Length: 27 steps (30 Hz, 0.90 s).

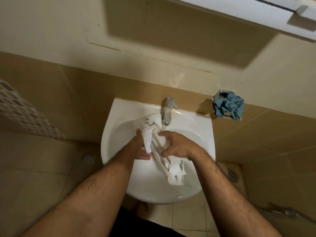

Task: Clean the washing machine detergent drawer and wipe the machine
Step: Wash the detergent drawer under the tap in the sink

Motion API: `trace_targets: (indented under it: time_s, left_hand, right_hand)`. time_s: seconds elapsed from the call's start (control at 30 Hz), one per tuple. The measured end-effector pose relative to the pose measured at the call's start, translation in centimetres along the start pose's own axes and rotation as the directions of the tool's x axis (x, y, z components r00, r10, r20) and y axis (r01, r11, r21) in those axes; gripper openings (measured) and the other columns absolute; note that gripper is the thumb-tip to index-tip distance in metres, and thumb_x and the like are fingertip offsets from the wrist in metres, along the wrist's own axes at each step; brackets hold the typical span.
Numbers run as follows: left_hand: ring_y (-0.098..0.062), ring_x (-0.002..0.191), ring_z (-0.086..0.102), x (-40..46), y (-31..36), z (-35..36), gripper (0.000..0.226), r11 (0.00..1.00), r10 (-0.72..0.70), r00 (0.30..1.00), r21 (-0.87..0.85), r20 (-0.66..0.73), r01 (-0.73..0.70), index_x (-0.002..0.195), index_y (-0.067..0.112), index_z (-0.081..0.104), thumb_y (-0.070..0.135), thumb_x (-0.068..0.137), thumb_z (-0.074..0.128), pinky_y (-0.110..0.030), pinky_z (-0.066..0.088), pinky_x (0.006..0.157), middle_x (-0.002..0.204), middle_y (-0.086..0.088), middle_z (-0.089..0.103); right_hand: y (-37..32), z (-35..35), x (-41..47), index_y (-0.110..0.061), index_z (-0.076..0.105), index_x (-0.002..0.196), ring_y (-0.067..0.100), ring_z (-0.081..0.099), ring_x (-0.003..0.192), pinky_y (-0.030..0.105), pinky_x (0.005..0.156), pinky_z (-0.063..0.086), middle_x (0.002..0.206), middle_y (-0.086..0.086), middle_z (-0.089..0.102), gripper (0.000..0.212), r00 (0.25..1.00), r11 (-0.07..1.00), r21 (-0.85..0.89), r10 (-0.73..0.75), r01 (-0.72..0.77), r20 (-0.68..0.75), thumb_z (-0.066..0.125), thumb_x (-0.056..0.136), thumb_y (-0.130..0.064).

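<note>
Beige bathroom tiles surround a white ceramic washbasin (pixel 201 134) where I hold the white plastic detergent drawer (pixel 159 144) under the chrome tap (pixel 168 111): right hand (pixel 177 145) gripping it, left hand (pixel 139 147) flat against its left side. Crumpled blue cloth (pixel 229 105) sits far right.

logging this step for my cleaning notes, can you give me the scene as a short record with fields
place: white ceramic basin mounted on a tan tiled wall
item being cleaned: white plastic detergent drawer, lying diagonally in the basin
left hand: fingers flat against the drawer's left side
right hand: fingers curled over the drawer's middle
tap: chrome mixer tap, spout above the drawer's far end; water flow unclear
nearby: crumpled blue cloth in a wall holder right of the basin
</note>
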<state>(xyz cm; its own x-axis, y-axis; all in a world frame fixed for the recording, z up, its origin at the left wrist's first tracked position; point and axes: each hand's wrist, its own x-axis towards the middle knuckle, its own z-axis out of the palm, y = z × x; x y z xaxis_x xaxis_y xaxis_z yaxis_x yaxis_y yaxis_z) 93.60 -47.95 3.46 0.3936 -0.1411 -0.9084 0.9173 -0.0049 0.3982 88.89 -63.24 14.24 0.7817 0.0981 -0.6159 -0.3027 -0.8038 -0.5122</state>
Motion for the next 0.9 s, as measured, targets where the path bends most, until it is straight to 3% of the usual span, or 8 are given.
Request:
trace_targets:
  time_s: [0.13, 0.2, 0.37, 0.47, 0.6, 0.7, 0.8, 0.9]
  left_hand:
    - [-0.043, 0.094, 0.064, -1.2, -0.5, 0.5, 0.092, 0.915, 0.01, 0.999, -0.403, 0.042, 0.008, 0.13, 0.01, 0.043, 0.084, 0.076, 0.043, -0.044, 0.058, 0.058, 0.116, -0.023, 0.054]
    - [-0.044, 0.12, 0.053, -1.1, -1.0, 0.7, 0.087, 0.851, 0.021, 1.0, -0.525, 0.008, -0.013, 0.136, 0.013, 0.041, 0.078, 0.079, 0.051, -0.049, 0.058, 0.075, 0.134, -0.021, 0.046]
    - [-0.042, 0.116, 0.057, 0.1, -3.2, -0.6, 0.066, 0.863, 0.085, 0.993, -0.505, 0.076, -0.035, 0.127, 0.012, 0.053, 0.066, 0.093, 0.038, -0.051, 0.053, 0.079, 0.129, -0.021, 0.054]
    - [-0.038, 0.107, 0.063, 0.7, -5.1, -3.1, 0.046, 0.901, 0.107, 0.985, -0.431, 0.136, -0.039, 0.123, 0.006, 0.06, 0.04, 0.096, 0.045, -0.046, 0.054, 0.08, 0.131, -0.021, 0.06]
    - [-0.039, 0.097, 0.066, 0.7, -5.6, -5.4, 0.034, 0.977, -0.028, 0.992, -0.208, 0.124, 0.054, 0.127, -0.009, 0.055, 0.005, 0.096, 0.054, -0.046, 0.061, 0.068, 0.12, -0.026, 0.064]
    - [-0.044, 0.112, 0.06, 0.5, -4.4, -5.9, 0.031, 0.971, -0.065, 0.997, -0.227, 0.052, 0.075, 0.128, -0.013, 0.05, -0.004, 0.1, 0.043, -0.046, 0.055, 0.089, 0.122, -0.031, 0.058]
    - [-0.043, 0.105, 0.06, 1.6, -2.6, -6.6, 0.038, 0.936, -0.012, 1.0, -0.351, 0.005, 0.013, 0.136, -0.009, 0.044, 0.009, 0.103, 0.043, -0.055, 0.046, 0.098, 0.116, -0.029, 0.059]
    - [-0.038, 0.106, 0.062, 2.4, -0.3, -6.8, 0.074, 0.989, 0.017, 0.989, -0.147, 0.149, 0.006, 0.13, 0.01, 0.058, 0.07, 0.088, 0.047, -0.056, 0.051, 0.088, 0.119, -0.021, 0.065]
  right_hand:
    - [0.1, 1.4, -0.2, -0.028, 0.026, 0.155, 0.02, 0.037, 0.14, 0.027, 0.106, 0.034, 0.158, -0.002, 0.033, 0.099, 0.991, 0.964, -0.235, -0.133, 0.127, -0.012, 0.079, 0.073, -0.015]
    - [0.5, 2.2, -0.6, -0.03, 0.021, 0.156, 0.02, 0.037, 0.141, 0.028, 0.107, 0.034, 0.16, -0.004, 0.03, 0.1, 0.982, 0.924, -0.346, -0.188, 0.165, -0.033, 0.078, 0.075, -0.014]
    - [1.6, 3.7, -1.9, -0.033, 0.014, 0.157, 0.024, 0.047, 0.132, 0.032, 0.099, 0.044, 0.158, -0.005, 0.032, 0.1, 0.961, 0.826, -0.516, -0.276, 0.227, -0.018, 0.072, 0.079, -0.01]
    - [2.6, 3.5, -2.6, -0.035, 0.01, 0.156, 0.024, 0.046, 0.132, 0.034, 0.099, 0.046, 0.159, -0.007, 0.03, 0.1, 0.955, 0.804, -0.546, -0.295, 0.235, -0.024, 0.071, 0.081, -0.009]
    - [3.3, 3.2, -3.9, -0.036, 0.006, 0.157, 0.024, 0.047, 0.123, 0.035, 0.096, 0.047, 0.158, -0.01, 0.03, 0.1, 0.936, 0.748, -0.597, -0.352, 0.292, 0.017, 0.065, 0.082, -0.004]
    - [3.7, 2.5, -4.3, -0.033, 0.003, 0.157, 0.023, 0.046, 0.118, 0.032, 0.093, 0.045, 0.158, -0.01, 0.03, 0.102, 0.906, 0.677, -0.666, -0.424, 0.313, -0.006, 0.066, 0.082, -0.003]
    - [5.2, 1.2, -3.3, -0.029, 0.01, 0.157, 0.022, 0.048, 0.112, 0.033, 0.088, 0.048, 0.156, -0.01, 0.036, 0.101, 0.86, 0.601, -0.716, -0.51, 0.356, 0.0, 0.069, 0.08, -0.003]
    - [7.2, 1.3, -1.6, -0.025, 0.02, 0.156, 0.021, 0.051, 0.103, 0.035, 0.085, 0.051, 0.153, -0.007, 0.043, 0.095, 0.82, 0.506, -0.754, -0.567, 0.419, 0.074, 0.064, 0.078, 0.008]
